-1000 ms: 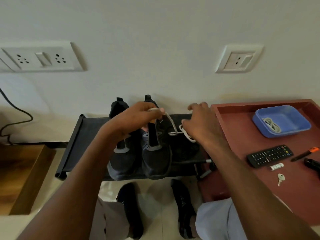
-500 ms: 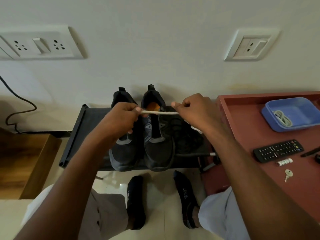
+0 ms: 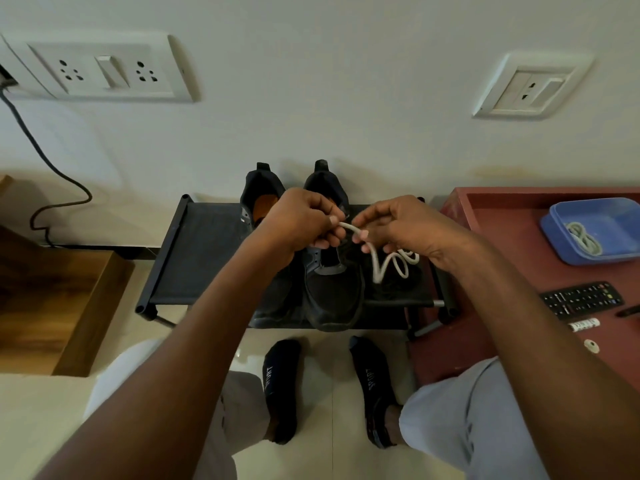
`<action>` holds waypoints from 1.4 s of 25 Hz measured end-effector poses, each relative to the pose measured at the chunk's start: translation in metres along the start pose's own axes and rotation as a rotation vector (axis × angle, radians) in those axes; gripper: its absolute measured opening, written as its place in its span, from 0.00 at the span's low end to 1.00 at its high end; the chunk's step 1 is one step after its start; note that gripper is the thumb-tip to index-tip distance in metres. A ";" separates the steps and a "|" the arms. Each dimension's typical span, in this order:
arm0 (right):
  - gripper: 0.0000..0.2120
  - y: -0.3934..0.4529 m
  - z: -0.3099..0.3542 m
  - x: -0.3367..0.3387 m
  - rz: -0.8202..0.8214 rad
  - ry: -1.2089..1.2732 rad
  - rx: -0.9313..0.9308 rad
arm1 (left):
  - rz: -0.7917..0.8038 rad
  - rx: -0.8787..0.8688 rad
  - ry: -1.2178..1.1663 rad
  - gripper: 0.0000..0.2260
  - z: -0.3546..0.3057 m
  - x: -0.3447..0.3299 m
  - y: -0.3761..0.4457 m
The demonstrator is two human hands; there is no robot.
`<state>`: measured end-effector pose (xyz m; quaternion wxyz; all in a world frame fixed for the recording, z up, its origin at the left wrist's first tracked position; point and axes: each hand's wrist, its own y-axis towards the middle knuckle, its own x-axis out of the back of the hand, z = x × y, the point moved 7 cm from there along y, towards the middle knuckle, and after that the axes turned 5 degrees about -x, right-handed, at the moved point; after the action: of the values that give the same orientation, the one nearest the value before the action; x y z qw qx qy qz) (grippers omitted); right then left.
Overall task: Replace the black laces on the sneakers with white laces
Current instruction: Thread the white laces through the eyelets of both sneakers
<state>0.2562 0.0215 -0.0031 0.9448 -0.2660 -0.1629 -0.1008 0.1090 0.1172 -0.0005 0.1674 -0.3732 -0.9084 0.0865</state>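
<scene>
Both hands, left point(image 3: 301, 220) and right point(image 3: 401, 225), pinch a white lace point(image 3: 388, 263) above the right sneaker point(image 3: 332, 292); slack dangles toward four o'clock.

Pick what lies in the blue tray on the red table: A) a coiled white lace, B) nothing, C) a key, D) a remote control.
A: a coiled white lace lies inside the blue tray; the remote control sits outside it on the red table.
</scene>
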 end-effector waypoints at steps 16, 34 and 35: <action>0.07 0.008 -0.017 -0.009 -0.183 -0.363 0.053 | 0.309 0.168 0.660 0.22 0.045 -0.016 0.003; 0.02 0.027 -0.007 -0.042 -0.243 -0.710 0.065 | 0.285 0.236 0.477 0.12 0.050 -0.013 0.018; 0.02 0.027 -0.007 -0.040 -0.238 -0.713 0.062 | 0.280 0.241 0.467 0.12 0.051 -0.013 0.019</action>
<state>0.2284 0.0448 -0.0362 0.8180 -0.2350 -0.5142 -0.1060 0.1111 0.1194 -0.0564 0.4016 -0.4822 -0.7680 0.1279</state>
